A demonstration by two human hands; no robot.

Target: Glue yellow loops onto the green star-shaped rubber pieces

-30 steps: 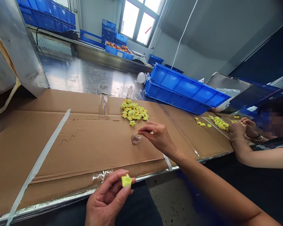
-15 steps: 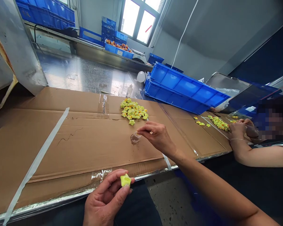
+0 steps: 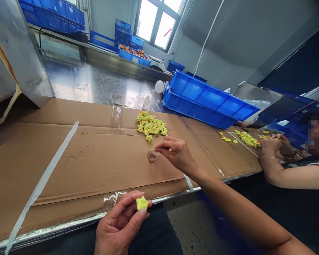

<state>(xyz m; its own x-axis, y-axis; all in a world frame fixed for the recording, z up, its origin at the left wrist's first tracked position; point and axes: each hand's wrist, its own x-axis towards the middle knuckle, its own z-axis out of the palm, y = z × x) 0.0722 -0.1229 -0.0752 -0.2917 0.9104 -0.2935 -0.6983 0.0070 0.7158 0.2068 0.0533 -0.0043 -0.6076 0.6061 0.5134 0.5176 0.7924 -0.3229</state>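
Note:
My left hand (image 3: 123,221) pinches a small yellow-green star-shaped piece (image 3: 141,203) between thumb and fingers, in front of the table's edge. A hollow shows in the side of the piece turned to me. Over the cardboard, my right hand (image 3: 175,150) has thumb and forefinger pressed together at the rim of a small clear round cup (image 3: 152,156). What those fingertips hold is too small to make out. Just beyond lies a pile of similar yellow-green star pieces (image 3: 151,124) with orange spots.
Cardboard (image 3: 101,163) with pale tape strips covers the table. Stacked blue crates (image 3: 202,101) stand behind the pile, near a small clear bottle (image 3: 146,102). On the right, a co-worker's hands (image 3: 272,143) work beside more star pieces (image 3: 246,139).
Both my hands hold almost the same place and grip. The co-worker's head and hands have shifted slightly.

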